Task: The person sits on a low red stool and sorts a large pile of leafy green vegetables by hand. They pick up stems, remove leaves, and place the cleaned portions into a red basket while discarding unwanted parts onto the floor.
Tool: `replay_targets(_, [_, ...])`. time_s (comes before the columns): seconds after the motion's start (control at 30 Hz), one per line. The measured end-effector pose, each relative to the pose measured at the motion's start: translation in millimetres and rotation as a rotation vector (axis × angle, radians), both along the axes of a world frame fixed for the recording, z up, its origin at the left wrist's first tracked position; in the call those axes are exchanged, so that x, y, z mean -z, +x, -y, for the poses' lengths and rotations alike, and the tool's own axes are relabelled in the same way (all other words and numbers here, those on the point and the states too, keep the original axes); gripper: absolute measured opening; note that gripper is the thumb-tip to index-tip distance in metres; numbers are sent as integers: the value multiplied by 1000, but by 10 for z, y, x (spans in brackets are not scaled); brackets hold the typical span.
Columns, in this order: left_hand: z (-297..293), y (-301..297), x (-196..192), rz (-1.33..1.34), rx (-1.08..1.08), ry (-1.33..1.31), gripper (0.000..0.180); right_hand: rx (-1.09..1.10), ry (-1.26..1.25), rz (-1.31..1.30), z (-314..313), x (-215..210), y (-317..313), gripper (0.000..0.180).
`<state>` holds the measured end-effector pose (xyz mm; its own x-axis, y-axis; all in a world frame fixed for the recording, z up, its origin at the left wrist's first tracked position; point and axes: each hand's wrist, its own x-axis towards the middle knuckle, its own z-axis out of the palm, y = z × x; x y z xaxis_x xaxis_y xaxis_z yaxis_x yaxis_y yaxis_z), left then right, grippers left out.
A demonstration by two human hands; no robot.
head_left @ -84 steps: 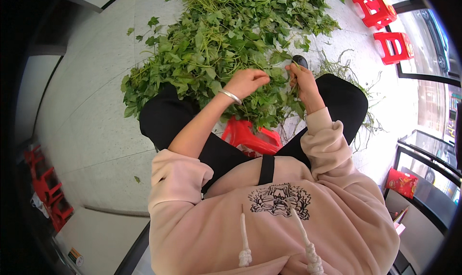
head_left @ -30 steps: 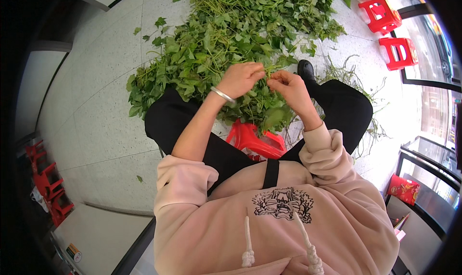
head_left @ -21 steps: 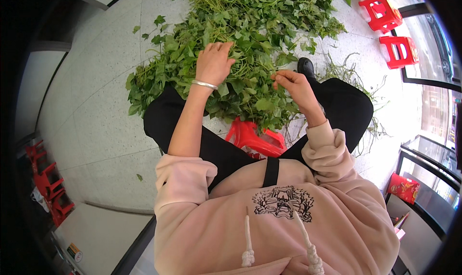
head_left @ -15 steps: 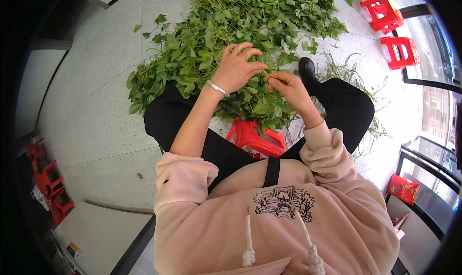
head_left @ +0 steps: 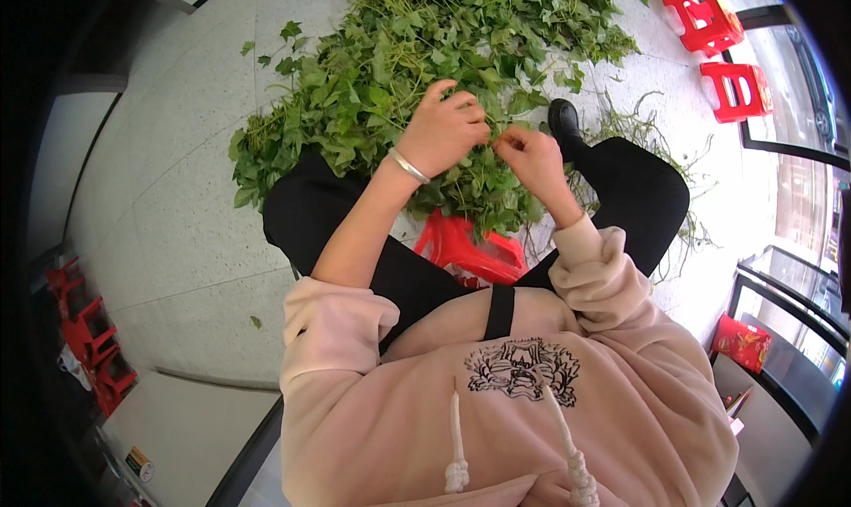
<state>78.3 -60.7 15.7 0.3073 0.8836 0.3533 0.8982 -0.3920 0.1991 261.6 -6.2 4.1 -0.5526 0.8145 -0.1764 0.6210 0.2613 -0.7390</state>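
My left hand (head_left: 446, 131), with a silver bangle at its wrist, is closed with curled fingers over a big heap of leafy greens (head_left: 381, 81). Close by on the right, my right hand (head_left: 533, 159) pinches thumb against forefinger. A thin leafy green stem (head_left: 493, 140) shows between the two sets of fingertips; most of it blends into the leaves behind. Under the hands, some greens lie on a red plastic stool (head_left: 470, 252) between my knees.
Thin stripped stems (head_left: 660, 121) lie scattered on the pale tiled floor (head_left: 177, 206), right of my black shoe (head_left: 563, 117). Red stools (head_left: 705, 21) stand at the far right, and more red stools (head_left: 89, 330) at the left. A red packet (head_left: 742, 343) sits at the right.
My left fingers have curled in from a more spread pose, and the hand has turned slightly. My right hand has shifted a little right and lower, its fingers more tucked.
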Motion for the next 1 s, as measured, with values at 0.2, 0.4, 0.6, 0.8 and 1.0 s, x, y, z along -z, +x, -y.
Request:
replay_targets(0.2, [-39,21,147,78,-113,-64,9,151,-284,-236,-19,259,-3,18])
replay_targets(0.4, [-60,-280,191,316,-125,-231,18,166,-688,-762,-32,220,236,18])
replay_targets(0.6, [-8,-284,273,93,-192,-335,13,-323,-174,167,204,737,493,43])
replay_targets(0.8, [55,-62,327,113,7,-275,9,154,-796,-448,295,372,177,33])
replay_targets(1.0, [-12,72,174,162,-181,-192,18,57,-443,-361,-167,314,65,14])
